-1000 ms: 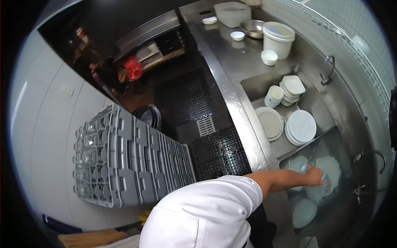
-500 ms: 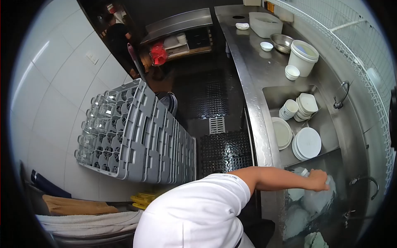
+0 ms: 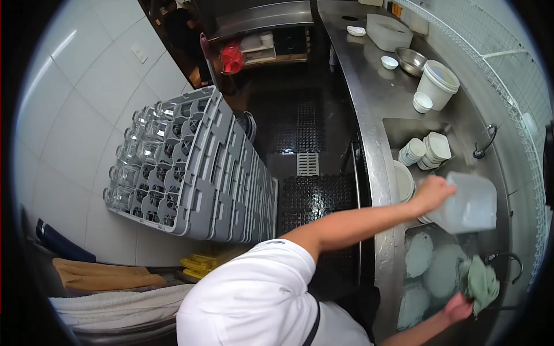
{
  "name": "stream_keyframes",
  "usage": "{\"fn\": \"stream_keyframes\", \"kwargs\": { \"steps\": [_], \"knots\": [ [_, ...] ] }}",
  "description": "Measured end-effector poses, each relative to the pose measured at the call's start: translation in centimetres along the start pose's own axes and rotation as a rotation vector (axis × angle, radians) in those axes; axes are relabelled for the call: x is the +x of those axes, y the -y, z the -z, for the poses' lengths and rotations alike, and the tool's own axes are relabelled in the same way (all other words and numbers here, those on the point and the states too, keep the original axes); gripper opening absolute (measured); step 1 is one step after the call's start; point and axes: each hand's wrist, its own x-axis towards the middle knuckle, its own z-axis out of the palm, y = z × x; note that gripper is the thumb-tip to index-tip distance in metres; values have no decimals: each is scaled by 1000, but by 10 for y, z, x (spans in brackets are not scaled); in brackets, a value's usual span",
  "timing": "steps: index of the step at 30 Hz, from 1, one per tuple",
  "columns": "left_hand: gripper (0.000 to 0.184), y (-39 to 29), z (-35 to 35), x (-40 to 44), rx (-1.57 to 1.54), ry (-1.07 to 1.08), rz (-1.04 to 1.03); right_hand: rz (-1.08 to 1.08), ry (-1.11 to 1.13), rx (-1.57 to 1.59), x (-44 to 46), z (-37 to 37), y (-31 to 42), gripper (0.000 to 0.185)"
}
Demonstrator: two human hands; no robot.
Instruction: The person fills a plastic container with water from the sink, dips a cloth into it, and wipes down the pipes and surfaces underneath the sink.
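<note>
My left hand (image 3: pixel 433 194) grips the edge of a translucent square plastic container (image 3: pixel 468 203), tilted above the sink basins and partly hiding the plates (image 3: pixel 404 180). Lower right, my right hand (image 3: pixel 459 307) is closed on a bunched green cloth (image 3: pixel 480 284), near the front faucet (image 3: pixel 508 259). Under both hands lies a water-filled basin with several pale round dishes (image 3: pixel 444 268) in it. In the basin behind, stacked white bowls (image 3: pixel 412 151) stand beside a stack of squarish white dishes (image 3: pixel 437 148).
On the steel counter (image 3: pixel 369 86) are a white bucket (image 3: pixel 440 86), a metal bowl (image 3: pixel 411 60), small white bowls and a plastic tub (image 3: pixel 388 32). A wire rack (image 3: pixel 508 86) runs along the wall. Glass racks (image 3: pixel 190 167) stand stacked left. Another person (image 3: pixel 180 29) is at the back.
My left hand has lifted the plastic container out of the water, up and away from the near basin. My right hand has come into view with the green cloth. The view has shifted slightly.
</note>
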Motion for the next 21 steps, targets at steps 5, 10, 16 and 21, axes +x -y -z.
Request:
{"fn": "stream_keyframes", "kwargs": {
  "steps": [5, 10, 16, 21],
  "knots": [
    [42, -4, 131, -8, 11, -206, 142, -299, 708, 275, 0, -96, -105, 48],
    [41, 40, 238, -20, -51, -433, 157, -321, 519, 113, -92, -254, -203, 41],
    [23, 115, 344, -26, 250, -612, 294, -607, 601, 49, -180, -296, -336, 38],
    [25, 221, 404, -33, 267, -700, 372, -773, 537, -12, -219, -282, -398, 39]
  ]
}}
